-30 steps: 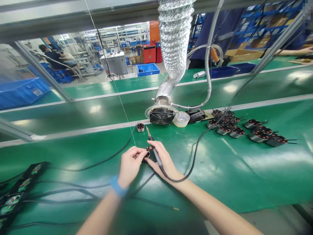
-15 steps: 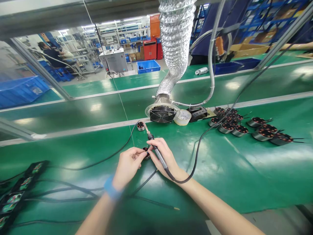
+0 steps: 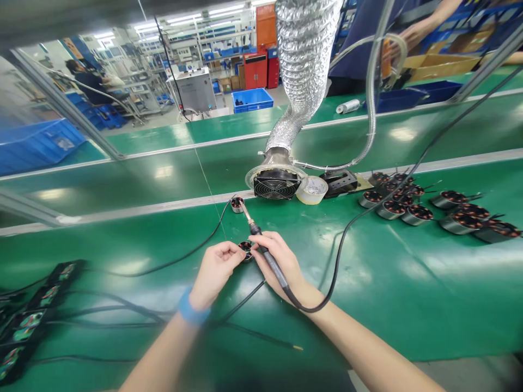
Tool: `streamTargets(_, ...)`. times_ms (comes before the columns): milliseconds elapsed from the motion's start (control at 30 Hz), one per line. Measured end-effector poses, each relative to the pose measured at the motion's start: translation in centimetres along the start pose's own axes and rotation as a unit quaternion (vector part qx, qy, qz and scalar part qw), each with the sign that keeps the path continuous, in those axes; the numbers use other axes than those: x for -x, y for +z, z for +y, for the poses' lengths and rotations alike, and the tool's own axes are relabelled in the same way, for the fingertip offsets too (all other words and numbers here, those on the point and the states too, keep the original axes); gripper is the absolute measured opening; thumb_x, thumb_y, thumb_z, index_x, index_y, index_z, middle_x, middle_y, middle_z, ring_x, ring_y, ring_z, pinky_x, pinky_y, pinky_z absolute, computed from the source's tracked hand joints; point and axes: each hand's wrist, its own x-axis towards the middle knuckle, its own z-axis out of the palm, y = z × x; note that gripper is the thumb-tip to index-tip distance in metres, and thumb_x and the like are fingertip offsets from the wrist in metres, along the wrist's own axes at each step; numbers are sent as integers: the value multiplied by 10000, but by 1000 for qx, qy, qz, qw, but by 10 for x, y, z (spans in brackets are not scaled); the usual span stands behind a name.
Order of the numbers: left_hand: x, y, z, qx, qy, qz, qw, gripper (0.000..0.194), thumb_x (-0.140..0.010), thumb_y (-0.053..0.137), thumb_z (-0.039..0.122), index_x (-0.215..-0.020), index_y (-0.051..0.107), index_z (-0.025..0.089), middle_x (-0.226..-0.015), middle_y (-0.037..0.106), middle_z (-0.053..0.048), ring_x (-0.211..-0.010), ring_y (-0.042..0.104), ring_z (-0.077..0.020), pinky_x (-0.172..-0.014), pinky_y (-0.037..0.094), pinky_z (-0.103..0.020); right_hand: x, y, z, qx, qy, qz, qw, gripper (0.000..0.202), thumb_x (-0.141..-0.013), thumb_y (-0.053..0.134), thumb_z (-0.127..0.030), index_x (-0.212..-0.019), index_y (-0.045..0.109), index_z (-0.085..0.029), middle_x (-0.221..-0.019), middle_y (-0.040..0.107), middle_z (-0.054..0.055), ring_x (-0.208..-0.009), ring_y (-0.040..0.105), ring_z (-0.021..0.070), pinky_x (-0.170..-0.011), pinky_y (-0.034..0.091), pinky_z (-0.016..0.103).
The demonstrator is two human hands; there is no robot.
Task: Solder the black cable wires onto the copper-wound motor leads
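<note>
My right hand [image 3: 281,264] is closed around the dark handle of a soldering iron [image 3: 273,267], whose tip points up and away toward a small round motor part [image 3: 237,204] with copper windings. A second such motor part [image 3: 245,247] sits on the green bench between my two hands. My left hand [image 3: 218,272], with a blue band [image 3: 193,310] at its wrist, has thumb and forefinger pinched together at that part's left edge. Whatever lies between those fingertips is too small to make out. Thumb and fingers of my right hand also reach the part's right side.
A fan [image 3: 277,185] under a foil duct [image 3: 308,60] stands ahead, beside a tape roll [image 3: 312,190]. Several motor parts [image 3: 417,214] are grouped at right. A black tray [image 3: 41,305] with circuit boards and loose cables lie left. A co-worker's arm [image 3: 429,24] shows beyond.
My view has shifted a little. My hands stay at the near motor part, the iron still in my right hand. A co-worker's arm has come into view at the upper right.
</note>
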Motion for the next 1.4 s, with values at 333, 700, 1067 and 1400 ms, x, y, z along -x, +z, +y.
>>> streamTargets(333,-1,4,6,-26,-11,30,999,208,-727,735,324,-673,662,137,-539,529,40,-456,313,-46,-455,226,-202,9,-24,-10,-6,63,147,987,163,-926,535,-200,-814,653,-213,-677,679,-2,-613,667,153,-586,526,271)
streamTargets(700,-2,6,5,-10,-7,32,999,198,-725,741,315,-679,666,138,-558,560,32,-471,378,-53,-469,278,-196,6,-23,-13,-35,52,125,990,194,-913,522,-191,-773,656,-210,-514,543,-48,-386,480,102,-444,408,248)
streamTargets(1067,-2,6,4,-10,-3,30,1000,190,-746,732,300,-678,664,136,-582,582,23,-485,409,-56,-477,295,-195,14,-21,-6,-108,123,155,974,184,-941,544,-218,-826,688,-214,-490,512,-59,-370,433,90,-416,358,230)
streamTargets(1400,-2,6,4,-10,-4,34,999,201,-734,740,304,-659,655,138,-583,583,27,-476,387,-50,-480,290,-195,13,-19,-8,-128,132,186,965,186,-943,558,-248,-822,692,-203,-504,517,-53,-394,448,89,-419,358,226)
